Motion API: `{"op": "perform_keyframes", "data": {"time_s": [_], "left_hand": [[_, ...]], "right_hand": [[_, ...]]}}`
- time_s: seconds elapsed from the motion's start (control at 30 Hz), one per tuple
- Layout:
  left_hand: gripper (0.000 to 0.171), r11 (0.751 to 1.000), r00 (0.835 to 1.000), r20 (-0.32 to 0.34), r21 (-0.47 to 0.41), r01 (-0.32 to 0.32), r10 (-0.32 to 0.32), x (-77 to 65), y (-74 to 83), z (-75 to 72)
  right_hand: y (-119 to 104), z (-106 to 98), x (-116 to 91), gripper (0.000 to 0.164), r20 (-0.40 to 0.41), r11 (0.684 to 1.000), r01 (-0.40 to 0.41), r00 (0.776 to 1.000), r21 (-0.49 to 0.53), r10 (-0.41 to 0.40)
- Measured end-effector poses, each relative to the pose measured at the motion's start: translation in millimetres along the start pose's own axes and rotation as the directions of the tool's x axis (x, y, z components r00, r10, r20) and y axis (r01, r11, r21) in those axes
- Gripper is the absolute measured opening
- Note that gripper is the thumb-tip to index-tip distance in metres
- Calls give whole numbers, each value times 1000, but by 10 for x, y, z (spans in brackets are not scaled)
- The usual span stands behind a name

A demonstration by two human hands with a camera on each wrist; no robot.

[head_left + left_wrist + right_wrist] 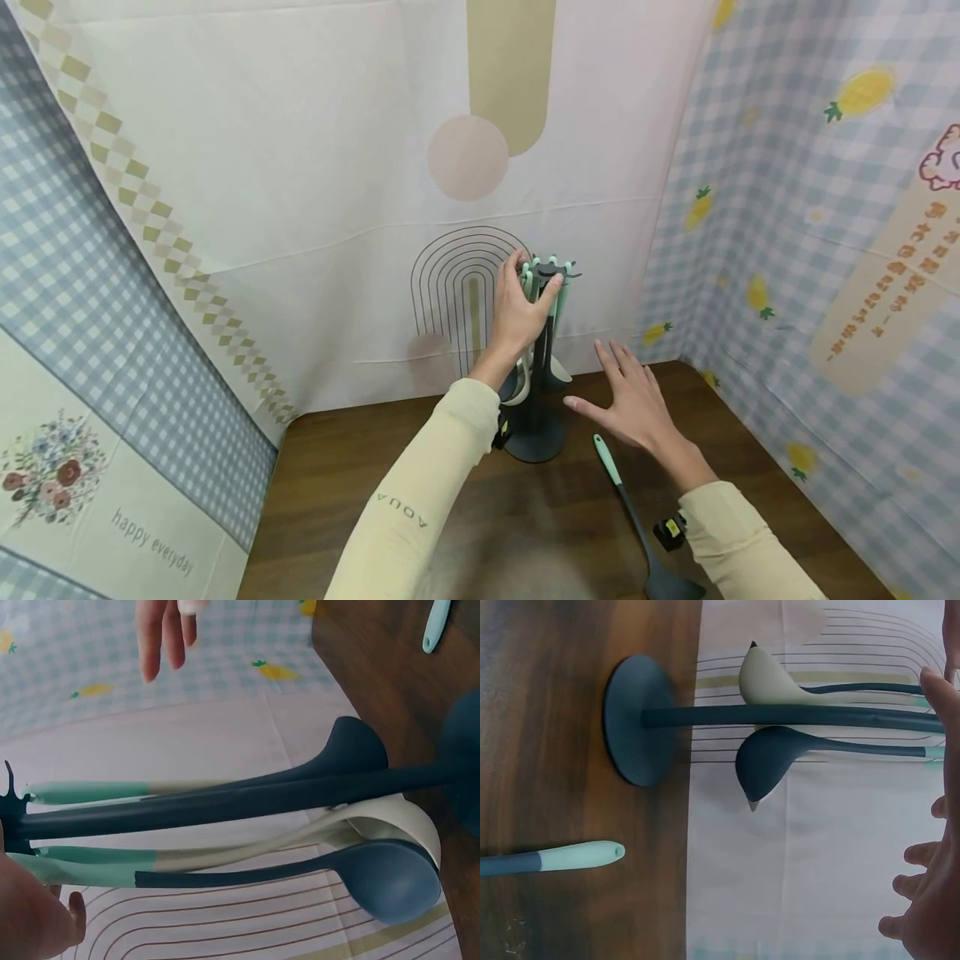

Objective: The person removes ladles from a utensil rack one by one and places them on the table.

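The left hand [519,312] is gripping the top of a dark, round-based utensil stand [534,443] that is standing upright on the brown wood-grain tabletop [322,467]; the right hand [633,400] is hovering beside it, fingers spread, near a dark utensil with a mint-green handle [633,520].
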State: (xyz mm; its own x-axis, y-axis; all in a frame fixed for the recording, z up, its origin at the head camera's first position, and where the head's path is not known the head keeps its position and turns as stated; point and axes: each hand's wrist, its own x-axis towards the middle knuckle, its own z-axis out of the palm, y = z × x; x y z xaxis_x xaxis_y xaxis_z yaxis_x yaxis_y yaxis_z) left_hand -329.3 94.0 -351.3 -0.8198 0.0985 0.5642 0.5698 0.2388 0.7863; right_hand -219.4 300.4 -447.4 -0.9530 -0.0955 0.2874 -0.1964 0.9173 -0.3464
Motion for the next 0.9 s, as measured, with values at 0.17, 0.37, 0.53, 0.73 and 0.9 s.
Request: {"op": "perform_keyframes", "data": {"time_s": [0.17,0.37,0.53,0.73,0.9], "left_hand": [[77,1000,998,-57,-16,7,-8,-13,13,-1],[73,999,1000,-19,42,17,-16,-23,17,-14],[69,999,998,55,42,-1,-2,12,-6,-41],[70,990,987,159,-132,40,-19,86,-44,-111],[71,973,971,236,-212,87,-35,124,-64,-150]], "right_hand": [[-70,-27,49,112,-10,1000,12,1000,9,-12],[-172,-51,118,112,0,999,21,1000,37,-21],[-224,-79,178,110,-9,998,10,1000,70,-10],[-252,-102,261,108,-35,990,-4,999,140,10],[-297,-107,350,107,-57,978,-6,998,208,18]]}}
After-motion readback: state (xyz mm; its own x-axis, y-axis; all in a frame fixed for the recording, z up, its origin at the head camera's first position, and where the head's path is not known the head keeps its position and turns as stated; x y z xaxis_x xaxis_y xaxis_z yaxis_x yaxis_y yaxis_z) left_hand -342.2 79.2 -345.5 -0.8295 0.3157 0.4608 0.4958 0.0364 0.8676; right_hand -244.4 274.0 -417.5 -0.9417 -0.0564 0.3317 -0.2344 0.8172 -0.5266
